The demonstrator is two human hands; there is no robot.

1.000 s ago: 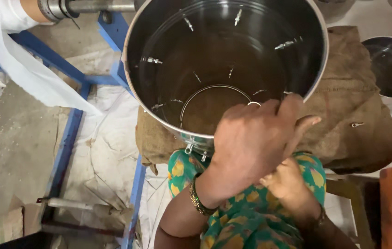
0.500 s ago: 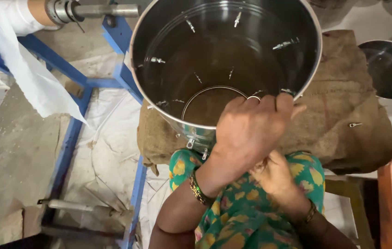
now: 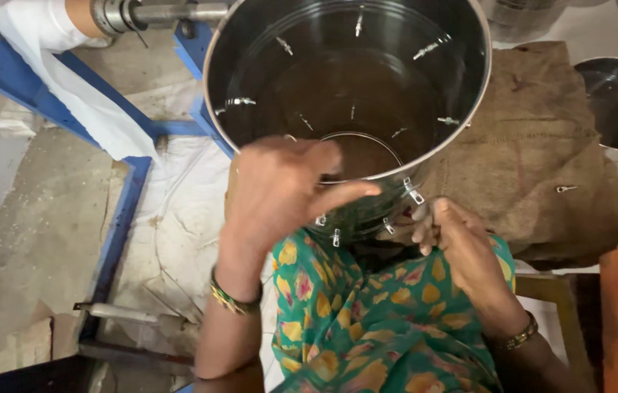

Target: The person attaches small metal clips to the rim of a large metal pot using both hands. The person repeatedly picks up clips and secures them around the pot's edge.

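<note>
Steel drum (image 3: 367, 80): polished metal, glossy and smooth, with small bright metal clips (image 3: 414, 195) on its wall. Sacking (image 3: 541, 145) beneath it: coarse brown jute cloth, matt and rough. Frame (image 3: 116, 225): blue painted metal. Floor (image 3: 25, 218): rough matt concrete. Crate (image 3: 614, 320): orange, matt rim
</note>
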